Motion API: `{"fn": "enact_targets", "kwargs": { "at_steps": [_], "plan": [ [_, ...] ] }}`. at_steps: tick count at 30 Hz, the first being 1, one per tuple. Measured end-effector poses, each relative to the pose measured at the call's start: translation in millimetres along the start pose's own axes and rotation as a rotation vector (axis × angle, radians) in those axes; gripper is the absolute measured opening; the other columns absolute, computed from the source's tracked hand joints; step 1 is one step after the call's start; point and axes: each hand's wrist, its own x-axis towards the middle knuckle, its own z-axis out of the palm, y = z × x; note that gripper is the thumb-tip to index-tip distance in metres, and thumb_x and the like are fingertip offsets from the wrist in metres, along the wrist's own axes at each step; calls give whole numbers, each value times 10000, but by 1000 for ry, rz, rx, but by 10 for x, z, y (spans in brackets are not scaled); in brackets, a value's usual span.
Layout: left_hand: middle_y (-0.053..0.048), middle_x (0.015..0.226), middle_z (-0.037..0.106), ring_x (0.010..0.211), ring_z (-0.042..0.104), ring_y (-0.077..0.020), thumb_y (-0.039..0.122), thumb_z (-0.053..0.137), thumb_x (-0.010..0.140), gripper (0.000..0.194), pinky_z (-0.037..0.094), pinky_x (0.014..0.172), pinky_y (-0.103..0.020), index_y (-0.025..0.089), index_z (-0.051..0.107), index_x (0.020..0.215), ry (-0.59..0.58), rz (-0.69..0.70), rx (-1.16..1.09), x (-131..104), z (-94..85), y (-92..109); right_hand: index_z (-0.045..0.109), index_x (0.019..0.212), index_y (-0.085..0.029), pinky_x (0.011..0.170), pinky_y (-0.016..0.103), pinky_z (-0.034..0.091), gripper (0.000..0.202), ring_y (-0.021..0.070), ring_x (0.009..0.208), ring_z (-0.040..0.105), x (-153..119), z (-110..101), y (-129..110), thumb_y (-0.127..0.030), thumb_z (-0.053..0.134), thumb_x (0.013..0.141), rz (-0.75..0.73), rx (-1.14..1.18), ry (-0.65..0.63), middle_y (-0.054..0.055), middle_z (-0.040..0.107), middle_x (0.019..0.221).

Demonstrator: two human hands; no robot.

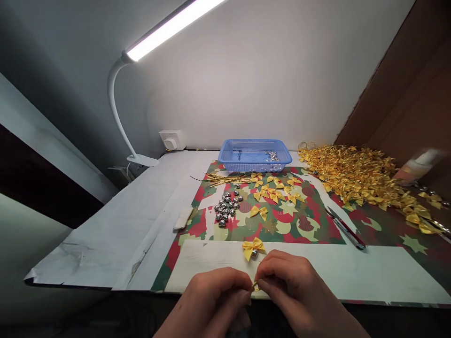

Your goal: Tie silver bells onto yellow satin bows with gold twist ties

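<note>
At the table's front edge, my left hand (221, 298) and my right hand (296, 286) meet fingertip to fingertip. Both are closed in a pinch on a thin gold tie (255, 284), of which only a short piece shows between the fingers. Just beyond them lies a yellow ribbon bow (252, 247) with a small silver bell (254, 253) at its lower part. Whether the tie is joined to this bow I cannot tell. Farther back are loose silver bells (225, 206), a bundle of gold ties (229, 179) and several yellow bows (260, 212).
A blue basket (255, 164) with small silver pieces stands by the wall. A large heap of yellow bows (355, 173) covers the back right, near a bottle (417, 166). Red-handled tweezers or a cutter (347, 229) lie at right. A lamp (118, 103) lights the table from the left.
</note>
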Motion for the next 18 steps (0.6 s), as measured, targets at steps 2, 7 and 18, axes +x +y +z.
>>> {"fn": "enact_targets", "kwargs": {
  "at_steps": [2, 7, 18],
  "plan": [
    [5, 682, 622, 652, 598, -187, 323, 552, 871, 172, 494, 629, -275, 186, 655, 852, -30, -10, -87, 7, -5, -42, 603, 788, -189, 612, 252, 389, 193, 143, 691, 538, -7, -6, 3, -202, 490, 943, 1, -5, 4, 16, 592, 758],
    [7, 657, 614, 627, 584, -177, 337, 628, 823, 175, 474, 593, -269, 168, 670, 821, 15, -11, -188, 30, 41, -71, 598, 785, -187, 634, 255, 398, 200, 147, 711, 545, -12, 6, -2, -191, 483, 949, 9, -15, 4, 24, 601, 773],
    [-5, 584, 642, 577, 614, -185, 302, 600, 830, 183, 503, 589, -291, 147, 677, 772, 65, -31, -167, 106, 73, -73, 623, 808, -181, 642, 233, 426, 185, 142, 728, 571, -33, 1, 32, -132, 497, 934, -57, -49, 31, 34, 623, 794]
  ]
}}
